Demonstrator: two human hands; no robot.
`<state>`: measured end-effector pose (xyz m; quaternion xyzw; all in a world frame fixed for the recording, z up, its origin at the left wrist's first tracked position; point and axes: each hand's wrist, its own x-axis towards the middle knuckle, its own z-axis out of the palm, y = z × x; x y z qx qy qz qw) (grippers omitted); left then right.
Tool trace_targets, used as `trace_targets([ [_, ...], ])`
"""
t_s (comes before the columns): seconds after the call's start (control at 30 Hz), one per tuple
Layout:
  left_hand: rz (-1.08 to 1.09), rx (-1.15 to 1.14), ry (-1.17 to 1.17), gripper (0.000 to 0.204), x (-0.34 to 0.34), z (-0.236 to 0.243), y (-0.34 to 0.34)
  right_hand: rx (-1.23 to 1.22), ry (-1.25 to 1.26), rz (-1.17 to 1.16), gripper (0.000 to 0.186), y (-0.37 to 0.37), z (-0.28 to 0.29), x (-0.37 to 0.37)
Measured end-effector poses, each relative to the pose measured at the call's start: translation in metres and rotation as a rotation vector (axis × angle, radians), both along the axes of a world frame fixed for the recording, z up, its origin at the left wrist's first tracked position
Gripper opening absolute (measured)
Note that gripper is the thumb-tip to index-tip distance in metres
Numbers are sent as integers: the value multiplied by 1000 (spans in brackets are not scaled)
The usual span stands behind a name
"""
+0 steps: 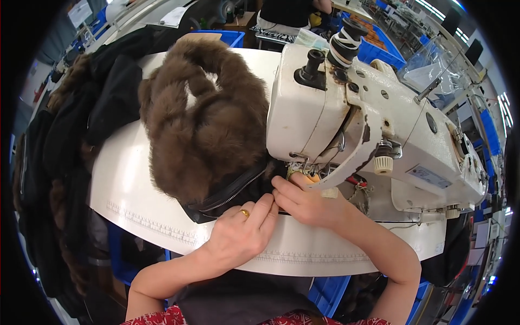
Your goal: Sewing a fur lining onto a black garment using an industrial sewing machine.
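Sewing machine (325,108) closest! Left hand (241,230) and right hand (306,201) on black cloth (246,195) near the needle area (297,169); can't tell if either grip pinches. One slip risks a prick; brown fur piece (216,130) could drag cloth askew. It lies left of the machine on the desk (119,173), long axis away from the hands, zip (238,191) slanting up rightward.

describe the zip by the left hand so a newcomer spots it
Find the white sewing machine on the right; just left lies a brown fur piece. Along the fur's lower edge, above the left hand, sits a black panel with the zip slanting across it. Its pale metallic teeth stand out from the dark panel and fluffy fur.
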<state>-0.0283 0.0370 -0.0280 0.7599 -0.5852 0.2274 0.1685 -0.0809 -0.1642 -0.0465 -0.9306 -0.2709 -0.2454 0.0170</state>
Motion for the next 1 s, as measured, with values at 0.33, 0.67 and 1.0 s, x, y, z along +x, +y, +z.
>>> trace_targets([
  [0.33, 12, 17, 8, 34, -3, 0, -3, 49, -58, 7, 34, 3, -12, 0],
  [0.67, 26, 109, -82, 32, -13, -6, -4, 186, 102, -160, 33, 4, -5, -21],
  [1.0, 38, 196, -216, 32, -16, -5, -10, 277, 79, -232, 33, 4, -6, -26],
])
